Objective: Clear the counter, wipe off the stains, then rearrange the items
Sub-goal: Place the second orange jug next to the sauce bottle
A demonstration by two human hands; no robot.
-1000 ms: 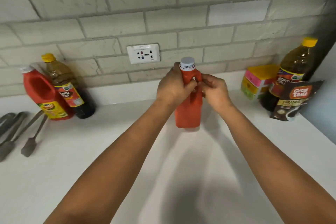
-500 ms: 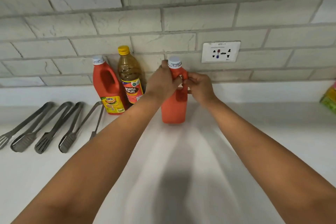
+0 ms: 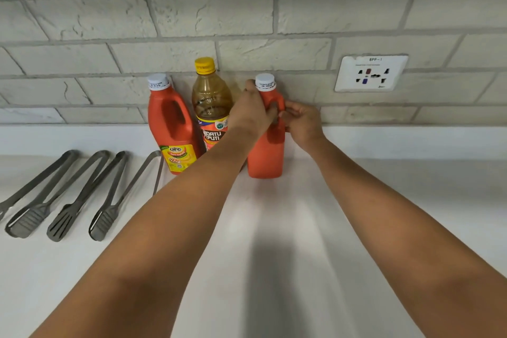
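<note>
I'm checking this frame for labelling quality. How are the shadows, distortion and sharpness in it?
Head view: light from behind the person throws a soft dark shadow down the white counter between the forearms; wide-angle bending curves the brick wall courses and the counter's back edge; the red bottle gripped by the left hand and right hand is sharp, labels readable, no strong glare.

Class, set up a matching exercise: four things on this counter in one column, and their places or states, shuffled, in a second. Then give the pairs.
Things
1. held bottle
2. UFC bottle
3. vinegar bottle
4. tongs

Places or states
A. yellow cap
B. lying flat, far left
C. gripped by both hands
D. yellow label, leftmost bottle

Pairs: 1-C, 2-D, 3-A, 4-B
</note>
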